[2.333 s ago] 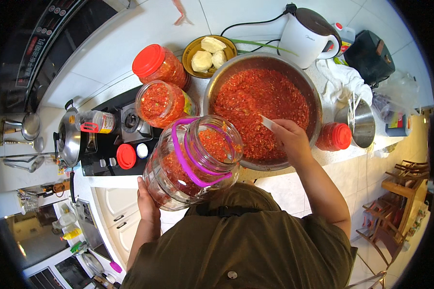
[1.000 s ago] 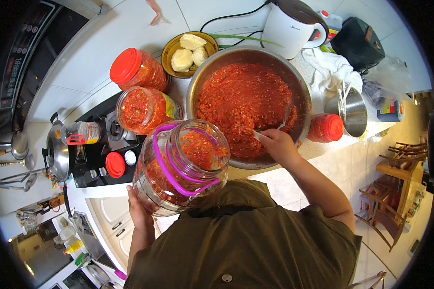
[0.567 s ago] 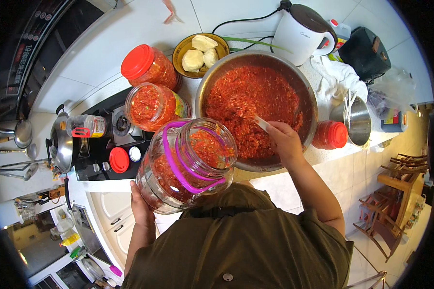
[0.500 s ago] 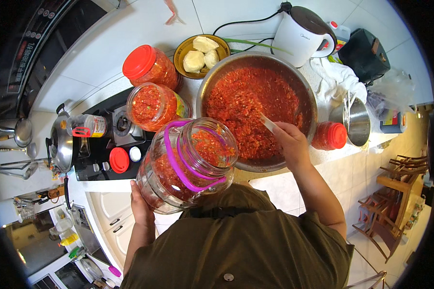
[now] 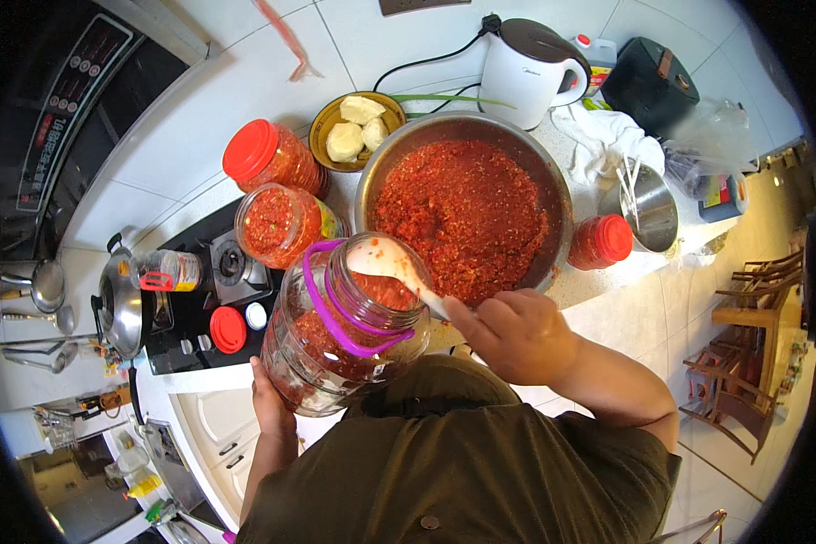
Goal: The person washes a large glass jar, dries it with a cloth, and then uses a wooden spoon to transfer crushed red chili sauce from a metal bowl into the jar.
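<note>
My left hand holds the lower side of a large glass jar, tilted with its mouth toward the basin. A purple handle circles the jar's neck, and chopped red chili paste lies inside. In my right hand is a white spoon, its bowl at the jar's mouth with its back showing and bits of paste on it. Just beyond stands a steel basin with plenty of the same chili paste. The fingers of my left hand are partly hidden behind the jar.
Left of the basin stand an uncovered jar of paste and a red-lidded one. A brown bowl holds peeled pale pieces. A small red-lidded jar, a steel pot and a white kettle are right and behind. A stove lies left.
My right hand has brought the spoon from the paste in the basin over to the glass jar's mouth. The jar stays in my left hand. The whole view has shifted slightly.
</note>
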The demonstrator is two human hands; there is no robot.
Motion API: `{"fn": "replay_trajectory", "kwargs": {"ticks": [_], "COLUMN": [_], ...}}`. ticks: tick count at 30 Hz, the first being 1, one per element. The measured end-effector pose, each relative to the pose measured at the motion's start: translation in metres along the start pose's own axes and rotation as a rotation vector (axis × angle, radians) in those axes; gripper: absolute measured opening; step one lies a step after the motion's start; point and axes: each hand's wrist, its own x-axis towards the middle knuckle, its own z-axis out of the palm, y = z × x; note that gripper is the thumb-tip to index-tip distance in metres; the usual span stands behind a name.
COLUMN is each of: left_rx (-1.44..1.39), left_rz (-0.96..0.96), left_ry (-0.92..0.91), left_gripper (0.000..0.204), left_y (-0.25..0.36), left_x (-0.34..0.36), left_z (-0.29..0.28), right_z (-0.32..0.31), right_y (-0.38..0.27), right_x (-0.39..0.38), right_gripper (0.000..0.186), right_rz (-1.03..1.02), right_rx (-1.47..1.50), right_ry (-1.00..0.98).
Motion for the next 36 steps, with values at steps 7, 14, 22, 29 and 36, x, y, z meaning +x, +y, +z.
{"fn": "replay_trajectory", "kwargs": {"ticks": [7,14,22,29,36], "left_rx": [0.037,0.035,0.075,0.045,0.004], "left_rz": [0.010,0.002,0.044,0.031,0.040], "left_ry": [-0.010,0.027,0.026,0.042,-0.028], "left_gripper": [0.067,0.067,0.069,0.069,0.067], "left_y": [0.006,0.006,0.005,0.005,-0.002], "left_x": [-0.006,-0.012,-0.013,-0.018,-0.005], "left_z": [0.008,0.011,0.008,0.014,0.001], "right_z": [0.039,0.123,0.157,0.142,0.063], "right_y": [0.096,0.141,0.078,0.069,0.051], "right_x": [-0.045,-0.049,-0.017,-0.013,-0.010], "right_gripper": [0.022,0.019,0.027,0.025,0.022], "right_rz": [0.598,0.830,1.063,1.390,1.264], "right_rx": [-0.316,0.019,0.869,1.340,1.120], "right_ry": [-0.200,-0.306,-0.075,-0.039,0.153]}}
